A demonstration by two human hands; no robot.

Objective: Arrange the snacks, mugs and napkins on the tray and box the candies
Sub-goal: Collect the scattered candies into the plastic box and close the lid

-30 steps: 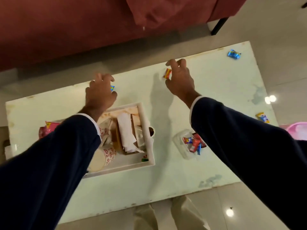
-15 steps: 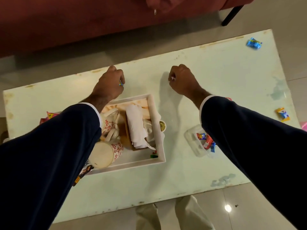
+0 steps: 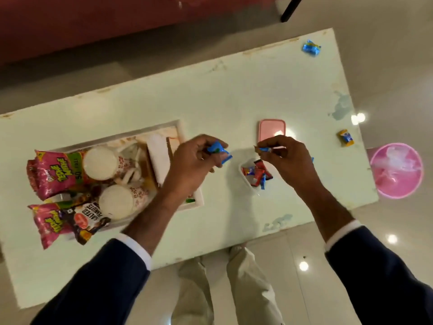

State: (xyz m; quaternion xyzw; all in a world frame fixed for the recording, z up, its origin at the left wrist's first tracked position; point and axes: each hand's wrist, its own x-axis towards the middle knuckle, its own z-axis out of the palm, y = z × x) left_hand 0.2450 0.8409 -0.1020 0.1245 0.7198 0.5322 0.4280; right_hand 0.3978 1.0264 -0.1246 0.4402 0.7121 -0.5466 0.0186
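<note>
Both hands have come back from the far edge of the surface (image 3: 210,102), where half a second ago they were closed over candies, and now hang above the clear candy box (image 3: 254,177), each carrying a sweet.

Head view, with the candy box as landmark: the left hand (image 3: 196,160) hovers just left of the box, its thumb and fingers pinching a blue-wrapped candy (image 3: 219,151). The right hand (image 3: 284,158) hovers just above and right of the box, fingertips pinching a small candy (image 3: 264,149) with a blue and brown wrapper. Inside the box lie several red and blue wrapped candies (image 3: 256,173). Just behind the box rests its pink lid (image 3: 271,129), flat on the surface.

Left of the box sits the white tray (image 3: 198,204), partly under the left forearm. It holds two patterned mugs (image 3: 117,201) standing mouth-up, a rolled white napkin (image 3: 158,158) and pink snack packets (image 3: 51,177); a salted peanuts packet (image 3: 90,218) overhangs the tray's near edge.

Well right of the box a yellow and blue candy (image 3: 346,137) lies loose on the surface, and far behind it, near the far right corner, a blue candy (image 3: 311,48). Beyond the right edge of the surface, a pink bin (image 3: 396,173) stands on the floor.
</note>
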